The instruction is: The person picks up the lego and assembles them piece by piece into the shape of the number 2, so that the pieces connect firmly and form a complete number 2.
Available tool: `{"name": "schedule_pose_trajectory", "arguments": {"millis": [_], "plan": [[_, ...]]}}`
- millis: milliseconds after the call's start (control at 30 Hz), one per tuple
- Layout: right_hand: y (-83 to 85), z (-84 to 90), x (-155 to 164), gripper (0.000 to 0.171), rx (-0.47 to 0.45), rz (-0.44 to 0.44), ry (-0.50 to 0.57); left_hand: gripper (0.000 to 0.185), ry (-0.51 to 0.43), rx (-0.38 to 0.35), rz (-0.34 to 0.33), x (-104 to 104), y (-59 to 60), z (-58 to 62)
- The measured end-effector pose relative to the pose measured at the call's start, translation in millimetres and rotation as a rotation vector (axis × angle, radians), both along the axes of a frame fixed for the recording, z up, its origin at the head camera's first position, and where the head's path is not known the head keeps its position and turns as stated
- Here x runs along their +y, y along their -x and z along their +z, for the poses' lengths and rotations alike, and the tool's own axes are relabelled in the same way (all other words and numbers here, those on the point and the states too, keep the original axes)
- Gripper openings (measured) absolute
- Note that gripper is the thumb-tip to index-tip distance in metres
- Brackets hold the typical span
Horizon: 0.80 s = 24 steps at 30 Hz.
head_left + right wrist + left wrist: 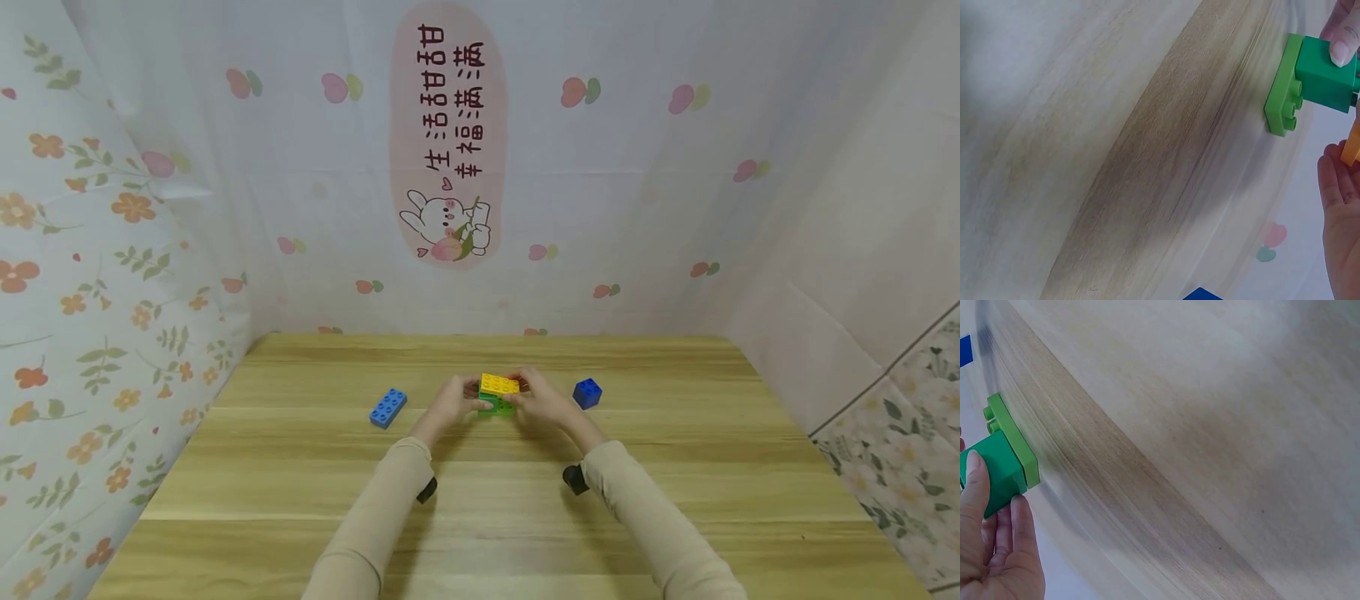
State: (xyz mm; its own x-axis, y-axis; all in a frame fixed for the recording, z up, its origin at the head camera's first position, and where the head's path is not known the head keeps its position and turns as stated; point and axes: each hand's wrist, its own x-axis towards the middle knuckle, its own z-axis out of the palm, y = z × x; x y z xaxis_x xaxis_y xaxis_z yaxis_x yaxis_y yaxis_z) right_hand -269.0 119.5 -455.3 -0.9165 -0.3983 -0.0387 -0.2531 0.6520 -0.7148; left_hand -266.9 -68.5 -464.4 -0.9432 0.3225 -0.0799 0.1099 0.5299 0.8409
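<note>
Head view: green block, set on light green brick, is grasped by left grip; yellow brick is held above it by right grip. Contact with bench is unclear. If yellow brick is pressed while tilted, green block may be knocked loose.

Person's got a plain beige long-sleeved top on, fairly snug on the arms. The left sleeve runs up from the bottom of the frame, left of centre, with a crease across it low down. The right sleeve, lower right of centre, looks a bit crinkled. Both stop short of the hands. There's a small rounded black gadget poking out by the left cuff, plus another black one by the right cuff. Left hand and right hand are bare.
</note>
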Motion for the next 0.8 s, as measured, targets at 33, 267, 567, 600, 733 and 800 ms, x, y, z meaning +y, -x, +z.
{"name": "schedule_pose_trajectory", "arguments": {"millis": [33,267,567,600,733,800], "plan": [[0.2,0.1,0,0.036,-0.002,0.002,-0.001,0.04,-0.003,0.0,-0.002,0,-0.1,0.0],[2.1,2.8,2,0.035,0.035,0.074,-0.012,0.038,-0.014,-0.019,0.007,1,-0.8,2.3],[7.6,10.0,4,0.034,0.081,0.161,-0.052,0.038,0.012,-0.026,0.018,2,-2.0,2.9],[8.2,11.0,4,0.034,0.086,0.17,-0.06,0.038,0.014,-0.028,0.02,2,-2.0,2.7],[10.6,15.9,0,0.03,0.102,0.197,-0.092,0.037,0.0,-0.035,0.031,2,-1.5,1.8],[12.1,18.3,-3,0.028,0.104,0.213,-0.105,0.036,-0.009,-0.038,0.038,1,-1.1,1.0]]}}
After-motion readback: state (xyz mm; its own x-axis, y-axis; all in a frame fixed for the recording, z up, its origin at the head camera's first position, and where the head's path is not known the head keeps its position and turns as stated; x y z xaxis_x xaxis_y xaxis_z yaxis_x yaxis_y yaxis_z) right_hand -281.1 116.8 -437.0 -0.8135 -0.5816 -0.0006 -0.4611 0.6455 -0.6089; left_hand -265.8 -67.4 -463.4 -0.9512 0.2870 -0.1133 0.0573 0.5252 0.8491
